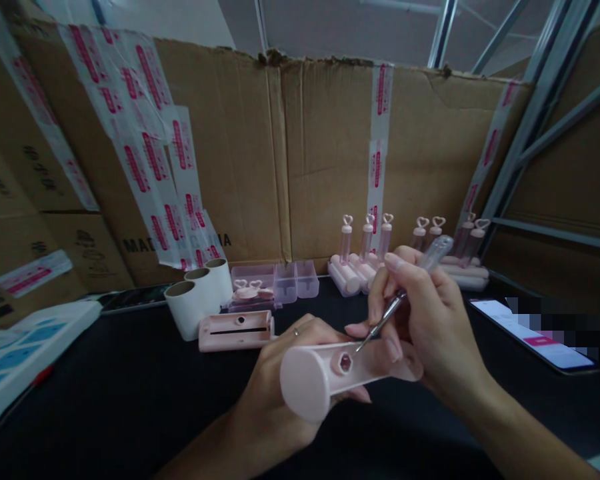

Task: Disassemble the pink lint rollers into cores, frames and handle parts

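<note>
A pale pink plastic housing, open along its upper side and with a rounded end towards me, is gripped by my left hand from the left and below. Inside it, a raised hexagonal socket holds something dark red. My right hand pinches a thin metal screwdriver with a clear handle, tilted so its tip is close to the socket's right side. Whether the tip touches is unclear. My right fingertips are by the housing's far end. Left of it lies a similar pink half-shell with a long slot.
White tubes stand at the left, beside a clear compartment box holding pink heart-topped parts. Several pink cylinders with heart-topped pieces are at the back right. A lit phone lies right, a white-and-blue tray left. Cardboard walls the back.
</note>
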`<act>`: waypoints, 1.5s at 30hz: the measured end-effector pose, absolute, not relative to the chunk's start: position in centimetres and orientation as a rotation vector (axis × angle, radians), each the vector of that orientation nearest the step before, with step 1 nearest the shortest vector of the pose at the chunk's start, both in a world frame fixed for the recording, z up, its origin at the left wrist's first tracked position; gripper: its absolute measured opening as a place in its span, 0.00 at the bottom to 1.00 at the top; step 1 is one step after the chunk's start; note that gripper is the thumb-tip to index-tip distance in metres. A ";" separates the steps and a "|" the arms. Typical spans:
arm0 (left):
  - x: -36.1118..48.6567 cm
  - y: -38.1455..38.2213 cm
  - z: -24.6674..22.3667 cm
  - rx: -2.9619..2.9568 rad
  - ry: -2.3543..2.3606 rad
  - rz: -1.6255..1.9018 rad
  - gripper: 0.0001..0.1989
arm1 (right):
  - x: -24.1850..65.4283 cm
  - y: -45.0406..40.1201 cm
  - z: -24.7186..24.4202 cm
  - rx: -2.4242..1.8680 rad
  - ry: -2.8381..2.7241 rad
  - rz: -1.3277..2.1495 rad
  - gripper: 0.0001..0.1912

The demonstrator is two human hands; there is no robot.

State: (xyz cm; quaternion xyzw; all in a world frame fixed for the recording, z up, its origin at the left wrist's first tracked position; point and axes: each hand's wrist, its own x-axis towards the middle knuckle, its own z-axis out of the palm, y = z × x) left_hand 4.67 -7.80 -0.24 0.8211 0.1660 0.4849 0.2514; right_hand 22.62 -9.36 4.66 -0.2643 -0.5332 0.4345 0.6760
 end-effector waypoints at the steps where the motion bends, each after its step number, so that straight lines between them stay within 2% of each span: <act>1: 4.8 -7.9 -0.2 2.187 0.469 1.334 0.04 | 22.6 -9.5 4.6 -0.582 -1.187 0.947 0.15; 4: 5.1 -8.2 0.1 2.118 0.502 1.386 0.04 | 22.3 -10.1 4.3 -0.547 -1.143 0.800 0.15; 10: 5.2 -8.3 -0.6 2.109 0.510 1.389 0.12 | 21.5 -11.0 3.8 -0.505 -1.081 0.622 0.14; 20: 5.1 -8.1 -1.2 2.169 0.516 1.414 0.15 | 21.7 -10.9 3.7 -0.560 -1.105 0.658 0.14; 32: 5.4 -8.3 -0.5 2.187 0.501 1.498 0.12 | 21.7 -10.8 3.7 -0.606 -1.108 0.656 0.14; 45: 5.1 -8.4 -0.6 2.174 0.538 1.397 0.13 | 21.6 -10.7 3.8 -0.566 -1.129 0.706 0.14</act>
